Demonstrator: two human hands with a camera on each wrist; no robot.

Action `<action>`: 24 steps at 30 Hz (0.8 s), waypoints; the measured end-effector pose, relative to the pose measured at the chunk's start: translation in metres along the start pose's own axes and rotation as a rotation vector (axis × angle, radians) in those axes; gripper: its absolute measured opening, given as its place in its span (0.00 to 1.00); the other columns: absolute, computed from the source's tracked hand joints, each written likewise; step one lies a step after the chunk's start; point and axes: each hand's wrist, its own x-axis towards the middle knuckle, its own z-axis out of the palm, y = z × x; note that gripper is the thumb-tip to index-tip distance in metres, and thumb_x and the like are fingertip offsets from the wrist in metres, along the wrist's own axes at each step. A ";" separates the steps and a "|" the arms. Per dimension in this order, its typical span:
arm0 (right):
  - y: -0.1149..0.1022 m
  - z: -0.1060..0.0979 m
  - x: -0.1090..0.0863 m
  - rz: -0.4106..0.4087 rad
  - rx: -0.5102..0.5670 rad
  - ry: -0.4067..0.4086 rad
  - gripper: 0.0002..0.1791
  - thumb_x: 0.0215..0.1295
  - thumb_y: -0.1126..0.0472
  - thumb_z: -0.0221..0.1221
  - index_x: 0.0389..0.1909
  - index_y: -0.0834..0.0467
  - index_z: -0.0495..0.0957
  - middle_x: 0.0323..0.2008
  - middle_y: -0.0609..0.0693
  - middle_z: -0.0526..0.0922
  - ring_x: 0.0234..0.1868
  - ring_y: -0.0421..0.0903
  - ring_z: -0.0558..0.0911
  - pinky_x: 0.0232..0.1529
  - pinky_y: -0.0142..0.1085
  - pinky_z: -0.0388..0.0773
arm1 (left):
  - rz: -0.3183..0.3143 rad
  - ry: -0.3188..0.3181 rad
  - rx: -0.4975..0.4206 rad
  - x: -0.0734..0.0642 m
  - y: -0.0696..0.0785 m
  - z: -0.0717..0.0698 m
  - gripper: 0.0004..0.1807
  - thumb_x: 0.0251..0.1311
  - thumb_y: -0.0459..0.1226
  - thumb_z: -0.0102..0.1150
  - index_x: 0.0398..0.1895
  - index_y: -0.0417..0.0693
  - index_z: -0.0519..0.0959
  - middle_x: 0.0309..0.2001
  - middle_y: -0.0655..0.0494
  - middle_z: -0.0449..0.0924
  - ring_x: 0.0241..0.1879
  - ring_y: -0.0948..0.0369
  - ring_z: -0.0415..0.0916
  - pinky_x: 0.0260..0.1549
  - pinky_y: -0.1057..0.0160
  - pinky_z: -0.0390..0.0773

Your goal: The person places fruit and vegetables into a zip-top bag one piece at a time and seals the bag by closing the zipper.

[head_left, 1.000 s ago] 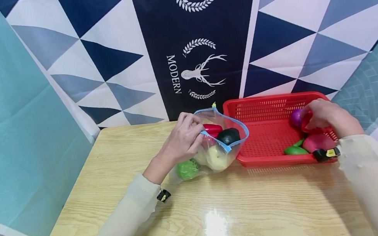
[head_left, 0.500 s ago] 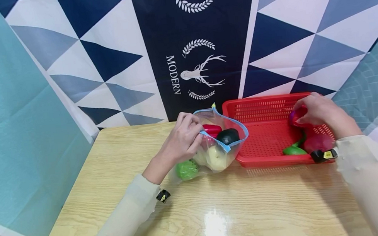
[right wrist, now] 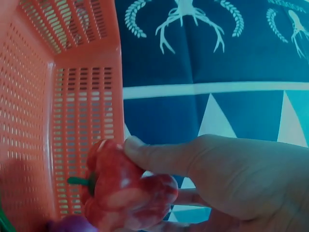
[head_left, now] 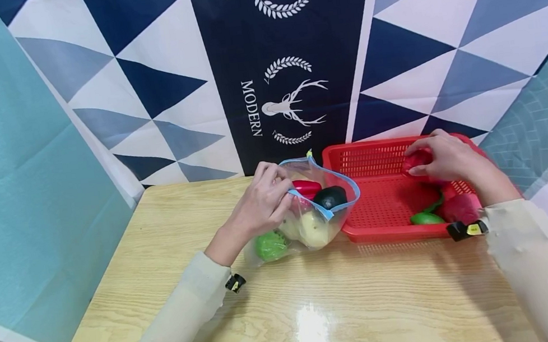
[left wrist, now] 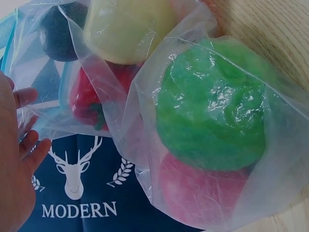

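While the blue-edged rim of a clear zip bag (head_left: 344, 220) is pinched by the left hand (head_left: 263, 199), a red bell pepper (right wrist: 123, 188) with a green stem is gripped between thumb and fingers of the right hand (head_left: 447, 158). Pepper is held over the right part of the red basket (head_left: 378, 196), near its back wall; exact height can't be told. Below it, a purple item (right wrist: 72, 225) is partly seen; a green item (head_left: 426, 218) and a pinkish-red item (head_left: 462, 208) are set at the basket's front right. Bag is stood open on the wooden table (head_left: 270, 318), just beside the basket. Inside it are seen a green round item (left wrist: 212, 106), a pink one (left wrist: 200, 191) touching it, a pale yellow one (head_left: 315, 228), a dark one (head_left: 331, 197) and another red pepper (left wrist: 91, 92).
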 end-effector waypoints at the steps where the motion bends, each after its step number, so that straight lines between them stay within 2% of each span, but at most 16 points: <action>1: -0.002 0.000 0.000 0.001 0.013 0.006 0.29 0.69 0.58 0.75 0.67 0.66 0.83 0.62 0.78 0.71 0.64 0.74 0.68 0.54 0.66 0.81 | 0.000 0.000 0.000 0.000 0.000 0.000 0.11 0.73 0.34 0.51 0.30 0.44 0.77 0.45 0.43 0.81 0.53 0.46 0.75 0.63 0.47 0.75; 7: -0.014 0.003 0.001 -0.025 0.060 0.064 0.29 0.68 0.58 0.76 0.67 0.66 0.83 0.63 0.76 0.71 0.63 0.72 0.69 0.46 0.56 0.81 | 0.011 0.007 0.006 -0.001 0.000 0.000 0.10 0.73 0.33 0.51 0.31 0.44 0.78 0.45 0.44 0.81 0.52 0.47 0.75 0.63 0.47 0.75; 14: -0.030 0.011 -0.001 -0.071 0.110 0.117 0.29 0.69 0.57 0.76 0.67 0.64 0.84 0.66 0.75 0.71 0.64 0.72 0.73 0.52 0.63 0.80 | 0.018 0.017 0.004 -0.001 -0.001 0.001 0.10 0.73 0.33 0.51 0.31 0.44 0.78 0.44 0.43 0.81 0.51 0.47 0.76 0.63 0.46 0.75; 20: -0.042 0.016 -0.002 -0.123 0.161 0.185 0.29 0.70 0.58 0.76 0.69 0.62 0.84 0.68 0.74 0.72 0.66 0.72 0.72 0.54 0.64 0.78 | 0.022 0.017 0.002 -0.001 0.000 0.002 0.10 0.73 0.33 0.52 0.31 0.44 0.78 0.44 0.43 0.80 0.51 0.47 0.76 0.63 0.46 0.75; 24: -0.050 0.017 -0.002 -0.151 0.219 0.225 0.30 0.70 0.58 0.76 0.71 0.58 0.84 0.70 0.70 0.75 0.68 0.68 0.72 0.49 0.53 0.81 | 0.015 0.013 -0.001 -0.001 0.000 0.001 0.10 0.73 0.33 0.52 0.31 0.44 0.78 0.44 0.43 0.80 0.52 0.47 0.75 0.63 0.46 0.75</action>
